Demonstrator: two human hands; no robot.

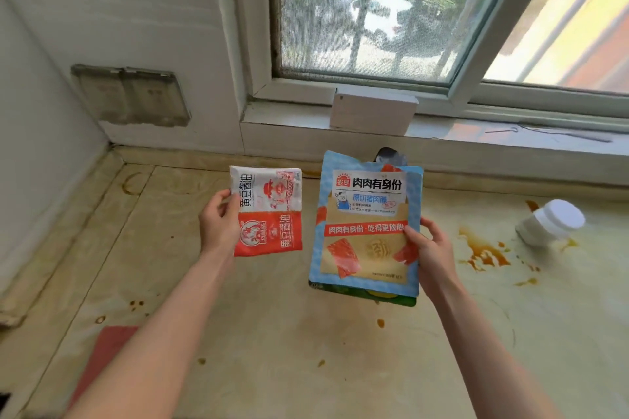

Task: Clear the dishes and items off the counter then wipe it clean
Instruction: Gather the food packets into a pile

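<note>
Red sheet (pixel 102 360): flat on the counter (pixel 272 367), well below and left of the left fingers; cloth or mat, cannot tell.
Left hand (pixel 218 224): raised above the counter, fingers (pixel 221 201) pinching the left edge of the sauce pouch, thumb in front, the rest hidden behind.
Sauce pouch (pixel 269 211): red and white, clear of the counter, just right of the left fingers.
Blue snack pouch (pixel 367 224): upright between the two sets of fingers, a green packet (pixel 391 299) stacked behind it, both in the air.
Right hand (pixel 429 248): fingers (pixel 413 235) pinching the right edge of that stack, thumb on the front.
Brown spill (pixel 483 252): on the counter just right of the right fingers; smaller drops below both hands.
White jar (pixel 551 221): on its side, well right of the right fingers, near the spill.
Step in hand: clearing, by the look of it; packets held, not yet put away.
Next move: probably carrying both loads off, then taking the jar; firm pinch needed on the slippery stack; wiping last.
</note>
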